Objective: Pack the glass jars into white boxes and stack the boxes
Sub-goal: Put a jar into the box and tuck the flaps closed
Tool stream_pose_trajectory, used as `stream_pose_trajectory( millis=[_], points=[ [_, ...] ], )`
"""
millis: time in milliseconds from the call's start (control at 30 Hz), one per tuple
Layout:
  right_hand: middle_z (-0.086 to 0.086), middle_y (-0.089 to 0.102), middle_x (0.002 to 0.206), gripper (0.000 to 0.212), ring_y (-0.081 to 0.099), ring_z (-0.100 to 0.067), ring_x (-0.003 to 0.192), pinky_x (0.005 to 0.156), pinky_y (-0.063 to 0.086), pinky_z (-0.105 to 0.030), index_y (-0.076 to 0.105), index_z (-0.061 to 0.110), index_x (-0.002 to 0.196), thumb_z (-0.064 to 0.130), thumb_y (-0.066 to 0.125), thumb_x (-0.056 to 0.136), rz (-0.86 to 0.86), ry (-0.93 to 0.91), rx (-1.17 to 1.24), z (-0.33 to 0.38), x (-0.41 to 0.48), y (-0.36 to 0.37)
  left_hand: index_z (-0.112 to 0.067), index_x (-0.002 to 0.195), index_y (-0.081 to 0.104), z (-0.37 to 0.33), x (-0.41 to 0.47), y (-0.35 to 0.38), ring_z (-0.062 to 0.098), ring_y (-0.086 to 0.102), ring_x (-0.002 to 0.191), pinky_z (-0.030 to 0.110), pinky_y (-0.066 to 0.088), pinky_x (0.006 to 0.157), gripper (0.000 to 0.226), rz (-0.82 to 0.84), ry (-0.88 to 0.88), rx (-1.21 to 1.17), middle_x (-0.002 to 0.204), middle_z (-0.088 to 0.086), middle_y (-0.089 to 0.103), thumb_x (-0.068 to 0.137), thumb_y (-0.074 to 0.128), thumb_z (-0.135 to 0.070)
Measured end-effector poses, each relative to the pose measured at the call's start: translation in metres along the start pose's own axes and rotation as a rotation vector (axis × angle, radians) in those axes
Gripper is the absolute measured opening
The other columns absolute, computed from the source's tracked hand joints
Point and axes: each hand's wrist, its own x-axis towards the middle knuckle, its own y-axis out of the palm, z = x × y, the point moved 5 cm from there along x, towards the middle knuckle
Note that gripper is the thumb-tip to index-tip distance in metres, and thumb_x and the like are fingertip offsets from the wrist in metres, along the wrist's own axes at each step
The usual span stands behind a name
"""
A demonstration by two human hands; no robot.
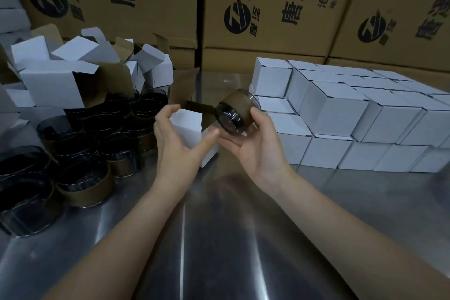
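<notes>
1. Glass jar (233,111): dark smoked glass with a brown cardboard band wrapped round its wall. It is held above the table, tilted on its side, one round end turned down-left toward the box.
2. White box (187,124): a small carton, seen just left of the jar with its brown inner flap opened toward the jar. Whether its lower corner touches the table cannot be told.
3. Steel table (219,226): a bare strip is left between the two groups and toward the near edge.
4. Loose jars (97,129) are crowded on the left side, right up to the left hand. Open empty boxes (51,85) are piled behind them.
5. Closed white boxes (336,107) are stacked in rows on the right, near the right hand. Brown printed cartons (267,19) are walled up along the back.
6. Left hand (175,146): the box is gripped, fingers curled over its far top edge, thumb laid along the near side.
7. Right hand (255,148): palm is turned up, and the jar is clasped between the thumb on the band and the fingers underneath.
</notes>
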Motion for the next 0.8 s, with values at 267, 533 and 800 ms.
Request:
stream_pose_trajectory(
  millis=[267,533,800],
  points=[
    [-0.014,0.07,0.102,0.04,0.067,-0.032,0.088,0.086,0.051,-0.036,0.06,0.011,0.117,0.04,0.05,0.091,-0.034,0.115,0.054,-0.002,0.003,-0.006,-0.028,0.141,0.034,0.009,0.002,0.006,-0.005,0.03,0.118,-0.001,0.022,0.091,0.082,-0.004,0.074,0.174,0.133,-0.008,0.028,0.075,0.082,-0.029],
    [-0.01,0.064,0.111,0.061,0.07,-0.023,0.086,0.073,0.056,-0.029,0.049,0.012,0.13,0.036,0.07,0.078,-0.045,0.025,0.074,0.012,0.005,-0.005,-0.046,0.124,0.024,0.002,0.0,0.009,0.001,0.038,0.118,0.007,0.031,0.083,0.081,0.011,0.127,0.203,0.13,-0.012,0.035,0.07,0.083,-0.033],
    [-0.027,0.056,0.129,0.063,0.06,-0.042,0.113,0.087,0.054,-0.041,0.044,0.004,0.137,0.044,0.053,0.089,0.044,-0.108,-0.177,0.034,0.0,0.001,-0.046,0.122,0.022,0.002,-0.003,0.016,0.004,0.043,0.106,0.016,0.036,0.073,0.083,0.051,0.15,0.24,0.124,-0.016,0.035,0.067,0.084,-0.038]
  ],
)
